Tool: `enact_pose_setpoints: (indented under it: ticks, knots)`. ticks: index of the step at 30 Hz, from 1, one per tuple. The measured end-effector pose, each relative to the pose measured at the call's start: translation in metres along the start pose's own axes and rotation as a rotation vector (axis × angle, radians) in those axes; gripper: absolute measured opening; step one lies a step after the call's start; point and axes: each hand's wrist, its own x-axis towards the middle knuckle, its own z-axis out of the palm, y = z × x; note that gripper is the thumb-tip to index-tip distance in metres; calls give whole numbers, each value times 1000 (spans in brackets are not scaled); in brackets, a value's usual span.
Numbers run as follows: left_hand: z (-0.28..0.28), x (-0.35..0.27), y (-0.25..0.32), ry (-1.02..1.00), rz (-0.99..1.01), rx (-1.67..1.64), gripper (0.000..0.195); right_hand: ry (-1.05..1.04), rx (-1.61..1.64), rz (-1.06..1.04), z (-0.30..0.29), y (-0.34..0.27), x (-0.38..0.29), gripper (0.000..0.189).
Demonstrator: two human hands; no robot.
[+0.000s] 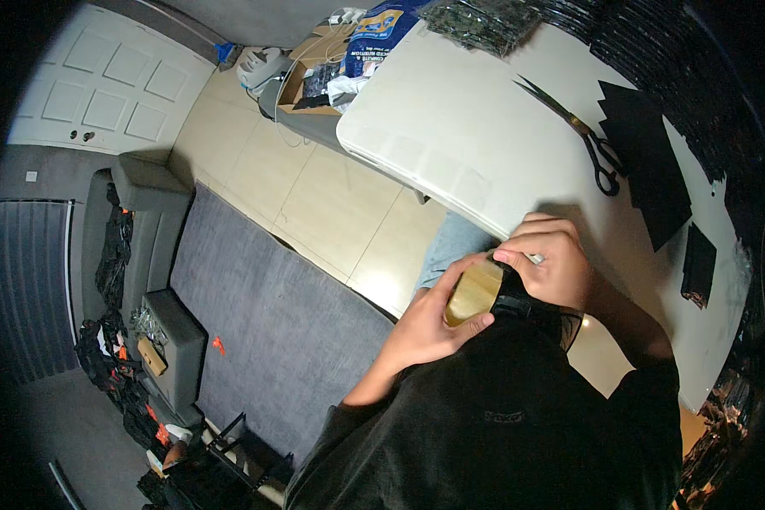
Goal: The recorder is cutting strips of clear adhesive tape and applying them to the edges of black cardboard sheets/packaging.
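Note:
A roll of yellowish, translucent adhesive tape is gripped in my left hand, with the fingers and thumb around its outer face. My right hand is at the roll's upper edge, its thumb and forefinger pinched together there. Whether a strip of tape is between those fingertips I cannot tell. Both hands are above my lap, beside the edge of a white table. Farther up the tabletop lie scissors with black handles, their blades slightly apart. Black sheets with a stepped edge lie next to them.
A small folded black packet lies on the table's right side. Clear plastic packets and stacked dark material line the far edge. A cardboard box and a blue bag stand beyond the table. A grey sofa borders the rug.

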Motion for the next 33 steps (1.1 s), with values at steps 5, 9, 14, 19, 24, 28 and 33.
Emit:
enact_pose_setpoints:
  ticks: [5, 9, 14, 19, 24, 28, 33]
  knots:
    - [-1, 2, -5, -5, -113, 234, 74, 143, -182, -189, -6, -17, -6, 7]
    - [-7, 4, -15, -115, -219, 71, 74, 164, -215, -76, -11, 8, 10, 8]
    - [-2, 7, -21, -35, -146, -131, 63, 89, -388, 42, -11, 40, 20, 10]
    - [4, 10, -20, 48, -212, -250, 54, -11, -472, 5, -14, 46, 26, 12]
    - [5, 13, -22, 66, -253, -273, 49, -37, -428, 5, -18, 45, 32, 17]
    - [4, 14, -22, 69, -232, -324, 50, -106, -482, 68, -21, 44, 35, 16]
    - [2, 12, -21, 41, -309, -364, 50, -148, -505, 56, -19, 44, 37, 18]
